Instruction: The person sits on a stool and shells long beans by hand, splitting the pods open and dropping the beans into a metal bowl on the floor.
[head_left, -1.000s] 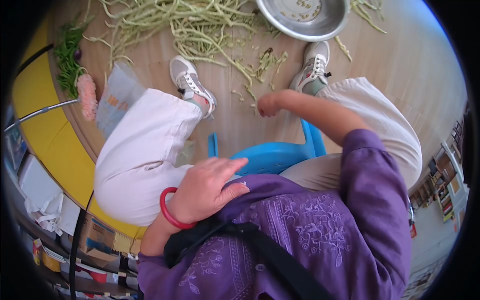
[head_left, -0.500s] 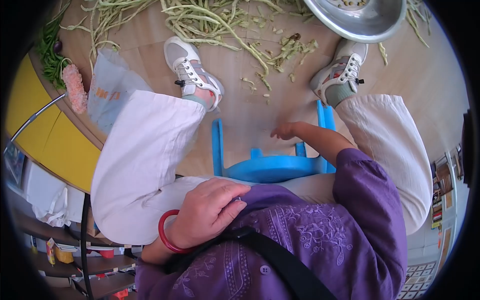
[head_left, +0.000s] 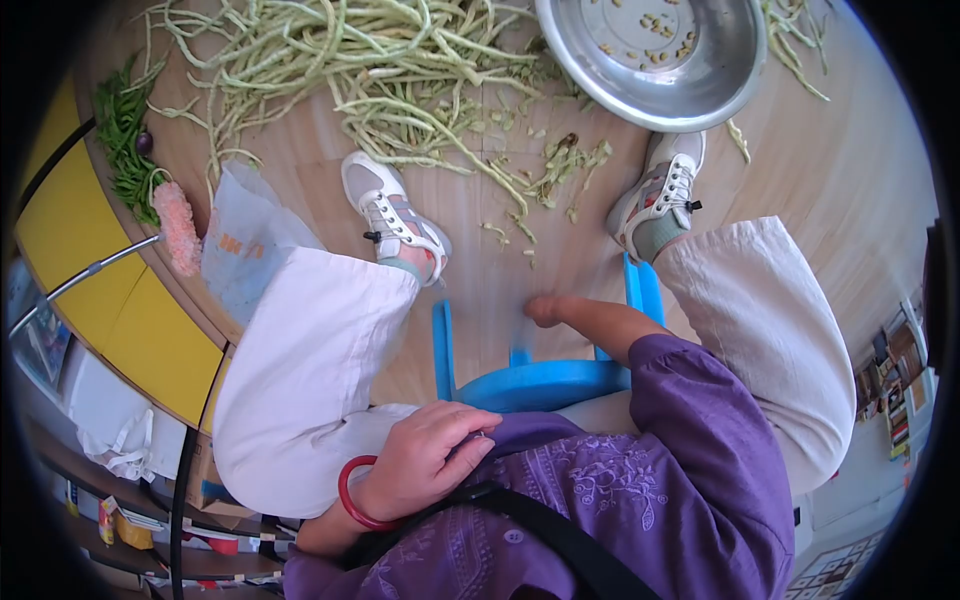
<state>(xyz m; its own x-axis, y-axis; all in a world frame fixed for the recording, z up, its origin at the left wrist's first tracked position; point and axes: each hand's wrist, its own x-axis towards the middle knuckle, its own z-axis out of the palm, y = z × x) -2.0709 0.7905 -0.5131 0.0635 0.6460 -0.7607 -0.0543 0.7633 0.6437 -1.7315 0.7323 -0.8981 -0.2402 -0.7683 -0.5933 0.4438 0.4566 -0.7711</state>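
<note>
My left hand [head_left: 430, 455], with a red bangle [head_left: 350, 495] at the wrist, rests against the waist of the purple embroidered shirt [head_left: 600, 470]. Its fingers are curled toward the thumb, and a small shiny bit shows between them. My right hand [head_left: 543, 309] reaches down between the legs, over the floor beside the blue plastic stool [head_left: 545, 385]. It is blurred and its fingers are mostly hidden. Beyond the shoes lies a pile of long green beans [head_left: 330, 60], with broken pods [head_left: 570, 165] scattered nearby.
A metal basin [head_left: 640, 110] holding several small beans stands at the top right. On the left lie a white plastic bag [head_left: 250, 240], leafy greens [head_left: 125, 150] and a pink fluffy duster [head_left: 177, 228]. Shelves [head_left: 130, 545] stand at the lower left.
The view has tilted up, so more of the bean pile and the basin shows. My right hand has shifted slightly left relative to the stool. My left hand stays at the waist.
</note>
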